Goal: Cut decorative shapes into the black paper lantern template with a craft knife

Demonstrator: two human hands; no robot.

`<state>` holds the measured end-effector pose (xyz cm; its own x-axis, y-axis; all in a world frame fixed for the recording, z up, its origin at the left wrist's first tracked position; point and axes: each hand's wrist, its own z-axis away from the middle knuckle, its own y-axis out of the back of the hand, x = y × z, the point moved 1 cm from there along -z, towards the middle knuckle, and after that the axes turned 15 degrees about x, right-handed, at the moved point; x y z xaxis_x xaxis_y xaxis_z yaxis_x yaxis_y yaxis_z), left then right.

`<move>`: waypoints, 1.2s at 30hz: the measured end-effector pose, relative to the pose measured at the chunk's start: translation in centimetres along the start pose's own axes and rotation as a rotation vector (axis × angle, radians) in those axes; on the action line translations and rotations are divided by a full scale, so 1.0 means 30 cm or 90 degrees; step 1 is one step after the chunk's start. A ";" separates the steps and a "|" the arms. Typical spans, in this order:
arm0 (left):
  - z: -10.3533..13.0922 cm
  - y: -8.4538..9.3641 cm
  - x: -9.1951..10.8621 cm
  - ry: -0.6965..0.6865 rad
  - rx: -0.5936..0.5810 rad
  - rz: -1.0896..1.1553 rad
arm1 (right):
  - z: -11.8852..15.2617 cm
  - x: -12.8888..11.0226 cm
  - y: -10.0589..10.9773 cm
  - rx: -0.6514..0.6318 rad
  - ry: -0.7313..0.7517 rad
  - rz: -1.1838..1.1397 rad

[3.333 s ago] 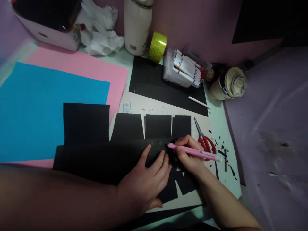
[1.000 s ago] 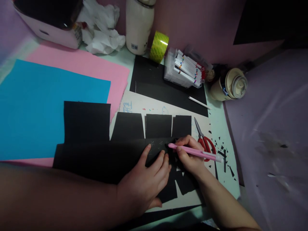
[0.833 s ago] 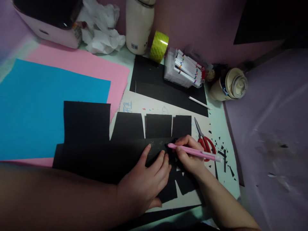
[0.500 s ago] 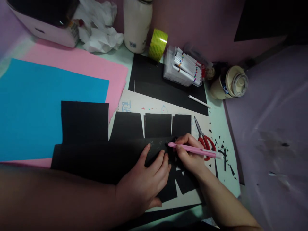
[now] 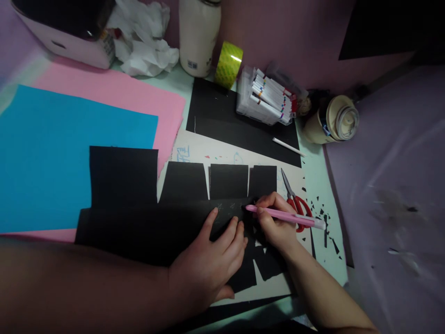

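A large sheet of black card (image 5: 139, 227) with cut flaps along its edges lies on the table. Small star-like marks in a light line show on it above my fingers. My left hand (image 5: 215, 257) rests flat on the card, its fingers spread and touching the surface. My right hand (image 5: 278, 222) grips a pink pen (image 5: 287, 216), the tip against the card just right of the star marks. Close behind the right hand lie scissors with red handles (image 5: 299, 211), partly hidden by the hand and pen.
Blue card (image 5: 62, 153) and pink card (image 5: 146, 93) lie to the left. At the back stand a white bottle (image 5: 199, 41), yellow tape roll (image 5: 228, 65), a box of markers (image 5: 267, 97) and a cream cup (image 5: 330, 120). Small black scraps (image 5: 327, 229) litter the right edge.
My right hand and the pen have shifted slightly to the right. The left hand stays in place on the card.
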<state>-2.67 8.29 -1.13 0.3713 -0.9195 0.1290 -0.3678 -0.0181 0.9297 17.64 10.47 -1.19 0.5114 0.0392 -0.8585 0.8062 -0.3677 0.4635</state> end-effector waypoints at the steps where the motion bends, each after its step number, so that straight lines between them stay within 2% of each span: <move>1: -0.001 0.000 0.000 0.001 -0.001 0.002 | 0.000 -0.001 0.000 0.002 0.003 0.001; 13: -0.004 0.000 -0.001 0.004 -0.001 0.002 | -0.001 0.000 -0.001 0.018 0.006 -0.022; 36: -0.003 0.004 -0.002 0.002 0.005 0.000 | 0.002 -0.005 0.003 -0.045 0.013 0.002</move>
<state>-2.66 8.38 -0.99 0.3741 -0.9182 0.1305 -0.3744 -0.0208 0.9270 17.60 10.37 -1.04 0.5195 0.0578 -0.8525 0.8233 -0.3012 0.4812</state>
